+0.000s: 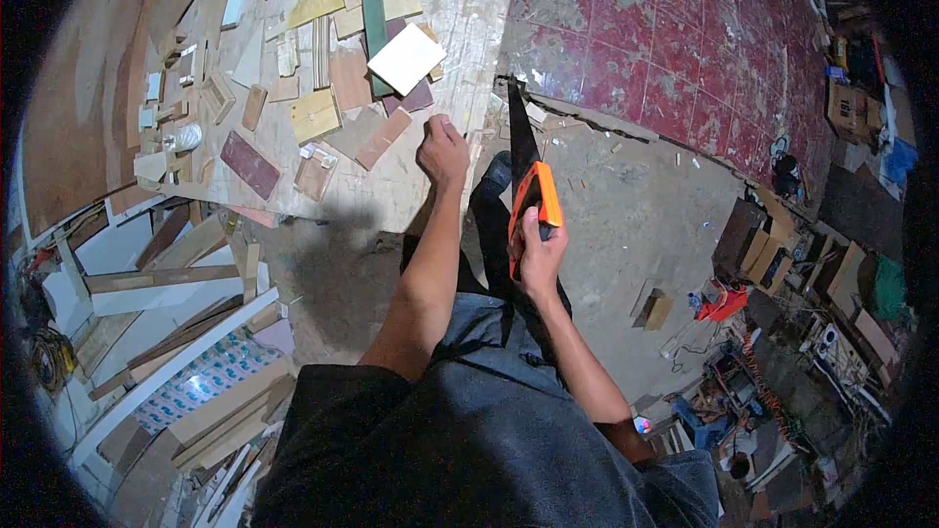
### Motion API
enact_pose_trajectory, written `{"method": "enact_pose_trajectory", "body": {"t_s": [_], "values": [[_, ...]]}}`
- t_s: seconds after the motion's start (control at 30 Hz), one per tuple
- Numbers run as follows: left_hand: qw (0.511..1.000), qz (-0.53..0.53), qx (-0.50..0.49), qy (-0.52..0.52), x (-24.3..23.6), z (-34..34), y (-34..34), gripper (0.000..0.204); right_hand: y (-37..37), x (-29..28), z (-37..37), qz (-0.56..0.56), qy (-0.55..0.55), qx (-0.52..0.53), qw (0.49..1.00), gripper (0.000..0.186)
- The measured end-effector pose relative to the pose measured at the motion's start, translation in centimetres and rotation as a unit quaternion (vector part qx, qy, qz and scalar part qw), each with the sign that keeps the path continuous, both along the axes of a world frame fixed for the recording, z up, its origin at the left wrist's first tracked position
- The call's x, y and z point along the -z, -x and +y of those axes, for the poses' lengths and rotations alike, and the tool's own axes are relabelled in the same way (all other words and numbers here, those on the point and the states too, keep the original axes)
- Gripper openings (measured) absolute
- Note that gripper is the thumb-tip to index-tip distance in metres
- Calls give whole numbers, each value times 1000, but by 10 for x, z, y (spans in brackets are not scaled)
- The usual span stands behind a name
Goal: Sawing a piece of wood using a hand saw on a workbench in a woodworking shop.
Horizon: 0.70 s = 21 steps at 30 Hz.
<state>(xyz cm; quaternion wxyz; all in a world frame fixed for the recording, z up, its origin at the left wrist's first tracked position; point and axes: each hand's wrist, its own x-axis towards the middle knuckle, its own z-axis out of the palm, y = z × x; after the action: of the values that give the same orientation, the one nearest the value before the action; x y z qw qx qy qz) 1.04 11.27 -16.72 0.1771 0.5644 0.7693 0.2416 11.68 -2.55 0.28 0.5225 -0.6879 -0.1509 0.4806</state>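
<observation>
My right hand [541, 252] is wrapped round the orange handle of a handsaw [525, 137], whose dark blade points away from me, past the table's right edge. My left hand [443, 151] is by the right side of the wooden work table [381, 198], with its fingers curled in. Whether anything is under or inside those fingers is hidden. Just beyond the left hand lies a white rectangular board [407, 59], across a long green strip [372, 0]. A small light-brown wood piece [383, 139] rests to the left of that hand.
Many wood offcuts cover the table, among them a dark red block [250, 165] and a yellowish block [315, 116]. Long boards and scraps [166, 293] are heaped at the lower left. Boxes [853, 110], tools and cables crowd the right side. Dirty red tiles [665, 49] lie at the far right.
</observation>
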Motion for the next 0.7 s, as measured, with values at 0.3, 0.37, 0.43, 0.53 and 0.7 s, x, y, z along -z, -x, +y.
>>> {"method": "enact_pose_trajectory", "body": {"t_s": [0.3,0.37,0.43,0.53,0.7], "values": [[998,-26,-63,0,1,-5,-3,15,26,-20,20,57,22,26,998,32],[996,-23,-86,0,3,-5,-6,14,27,-17,19,52,11,20,998,32],[995,-27,-93,4,4,-4,-10,14,29,-18,21,47,2,15,999,32],[995,-34,-88,12,2,-6,-12,15,31,-27,30,110,13,15,994,31],[998,-15,-56,-9,7,-2,-8,14,33,-49,38,149,12,5,989,27]]}}
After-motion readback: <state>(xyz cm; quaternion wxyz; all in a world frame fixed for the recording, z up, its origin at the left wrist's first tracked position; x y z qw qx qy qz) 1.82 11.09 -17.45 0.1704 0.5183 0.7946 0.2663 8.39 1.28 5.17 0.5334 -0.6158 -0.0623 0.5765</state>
